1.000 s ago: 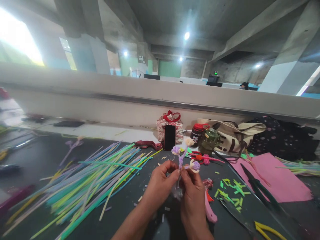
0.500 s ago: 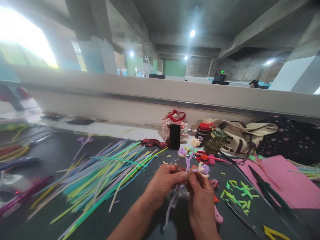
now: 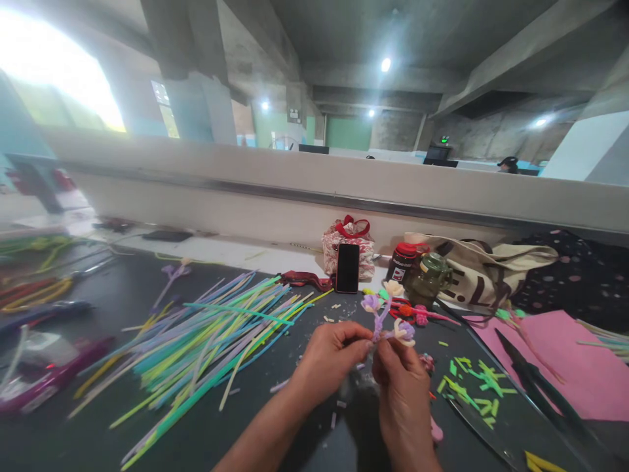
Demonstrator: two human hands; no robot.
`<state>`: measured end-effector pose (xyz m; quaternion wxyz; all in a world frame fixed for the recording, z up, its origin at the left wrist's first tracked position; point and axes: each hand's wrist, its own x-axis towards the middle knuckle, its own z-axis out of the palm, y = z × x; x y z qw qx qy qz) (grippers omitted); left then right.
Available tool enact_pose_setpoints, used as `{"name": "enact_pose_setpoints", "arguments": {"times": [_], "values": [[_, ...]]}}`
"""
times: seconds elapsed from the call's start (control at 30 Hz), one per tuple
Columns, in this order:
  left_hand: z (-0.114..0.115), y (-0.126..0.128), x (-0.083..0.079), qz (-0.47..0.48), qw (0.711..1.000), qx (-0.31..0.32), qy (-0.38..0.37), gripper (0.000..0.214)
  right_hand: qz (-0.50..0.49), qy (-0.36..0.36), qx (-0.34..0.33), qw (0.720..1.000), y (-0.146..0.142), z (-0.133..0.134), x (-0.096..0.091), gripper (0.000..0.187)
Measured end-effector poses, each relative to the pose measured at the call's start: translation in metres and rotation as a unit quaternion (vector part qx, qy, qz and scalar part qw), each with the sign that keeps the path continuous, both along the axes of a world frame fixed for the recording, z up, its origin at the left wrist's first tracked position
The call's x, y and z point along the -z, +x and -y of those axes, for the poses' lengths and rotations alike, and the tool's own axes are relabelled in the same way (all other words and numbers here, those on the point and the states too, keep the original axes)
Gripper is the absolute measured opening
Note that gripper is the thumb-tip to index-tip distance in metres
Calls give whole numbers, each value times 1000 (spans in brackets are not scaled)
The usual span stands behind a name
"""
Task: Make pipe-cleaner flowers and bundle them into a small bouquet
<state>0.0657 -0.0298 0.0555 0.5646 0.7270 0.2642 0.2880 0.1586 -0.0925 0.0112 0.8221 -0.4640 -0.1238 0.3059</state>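
Grip — left hand (image 3: 334,357), right hand (image 3: 400,380) both pinching one sprig (image 3: 379,322) | three blooms (image 3: 372,302) — one phone (image 3: 348,269)

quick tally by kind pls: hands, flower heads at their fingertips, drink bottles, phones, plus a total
Hands: 2
Flower heads: 3
Drink bottles: 2
Phone: 1
Total: 8

Left hand (image 3: 327,357), at six o'clock: bare, fingers uncovered. Left forearm (image 3: 270,423), between six and seven o'clock: bare from wrist to lower edge of view, widening below the wrist. Right hand (image 3: 403,370), at five o'clock: bare, wrist likewise uncovered. Fingernail detail indistinct.
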Motion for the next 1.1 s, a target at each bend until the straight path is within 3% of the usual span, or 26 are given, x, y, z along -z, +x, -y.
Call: {"name": "enact_pose_setpoints", "arguments": {"times": [0.13, 0.37, 0.5, 0.6, 0.7, 0.77, 0.8, 0.9, 0.97, 1.0, 1.1], "values": [[2, -1, -6, -21, 996, -22, 84, 22, -6, 8, 3, 1000, -1, 0, -1, 24], [3, 8, 0, -2, 997, -70, -27, 18, 45, -15, -8, 999, -3, 1, 3, 26], [6, 10, 2, 28, 993, -108, -26, 16, 104, -57, -23, 993, -3, 7, 0, 31], [6, 11, 4, 33, 991, -127, -14, 17, 174, -109, -45, 978, -2, 12, -4, 32], [5, 10, 6, 25, 988, -154, 14, 18, 297, -181, -58, 936, -1, 17, -7, 29], [3, 10, 7, 11, 985, -169, 40, 19, 438, -199, -36, 876, 0, 21, -9, 23], [2, 10, 8, 2, 983, -174, 55, 19, 521, -199, -16, 830, 1, 24, -11, 20], [1, 9, 10, -32, 978, -179, 107, 19, 746, -224, 47, 625, 4, 33, -24, 20], [1, 7, 11, -60, 974, -159, 147, 20, 834, -248, 62, 489, 8, 38, -40, 20], [1, 6, 11, -76, 972, -144, 169, 20, 863, -248, 53, 437, 10, 39, -51, 20], [3, 1, 8, -118, 961, -61, 244, 19, 907, -241, -44, 343, 18, 33, -92, 16]]}}
